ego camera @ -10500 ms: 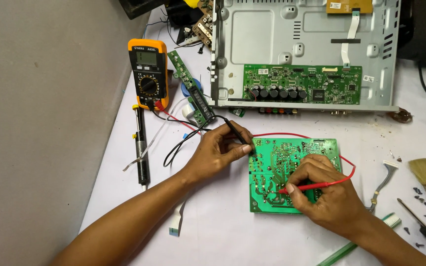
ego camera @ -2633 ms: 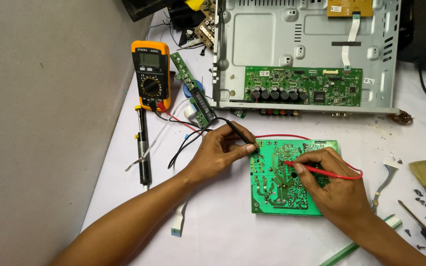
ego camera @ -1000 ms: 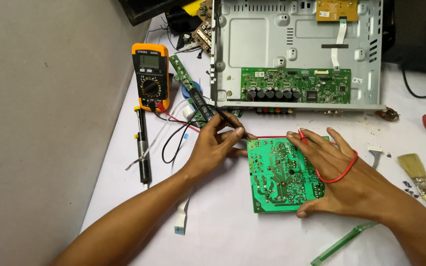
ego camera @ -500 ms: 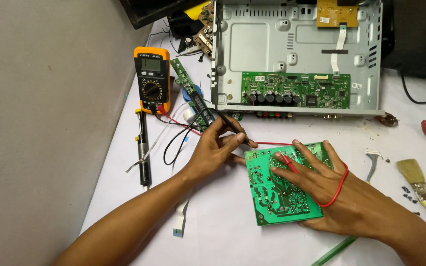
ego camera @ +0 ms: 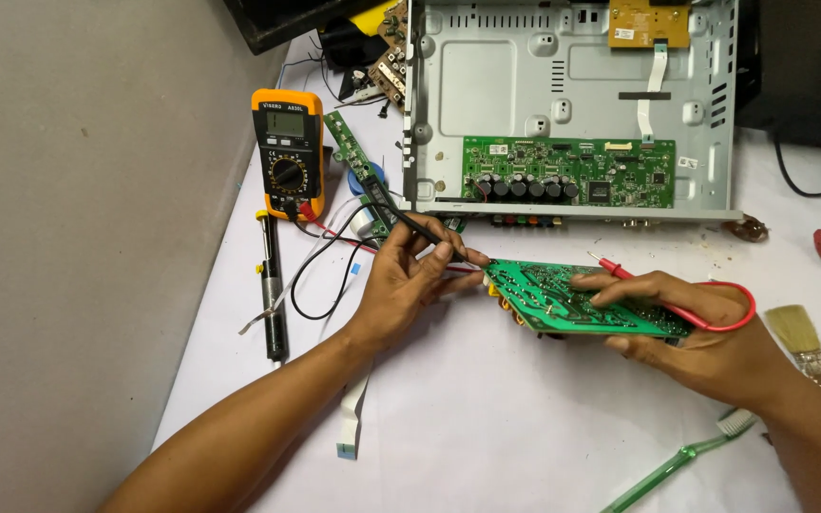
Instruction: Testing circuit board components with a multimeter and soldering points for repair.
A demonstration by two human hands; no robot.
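Note:
My right hand (ego camera: 691, 328) grips a green circuit board (ego camera: 563, 296) and has it lifted and tilted off the white table, fingers laid over its solder side. The red test probe (ego camera: 610, 269) and its looped red lead are tucked in the same hand. My left hand (ego camera: 410, 275) pinches the black test probe (ego camera: 420, 226) next to the board's left corner. Both leads run back to an orange multimeter (ego camera: 287, 152) standing at the upper left.
An open grey metal chassis (ego camera: 515, 85) with a green mainboard (ego camera: 567, 173) lies behind. A soldering iron (ego camera: 273, 285) lies at left, beside a narrow green board (ego camera: 358, 171). A green toothbrush (ego camera: 681, 461) and a paintbrush (ego camera: 805, 342) lie at right.
My right hand has taken the board from flat on the table and tipped it up on edge. The red probe went from touching the board to being tucked in that hand.

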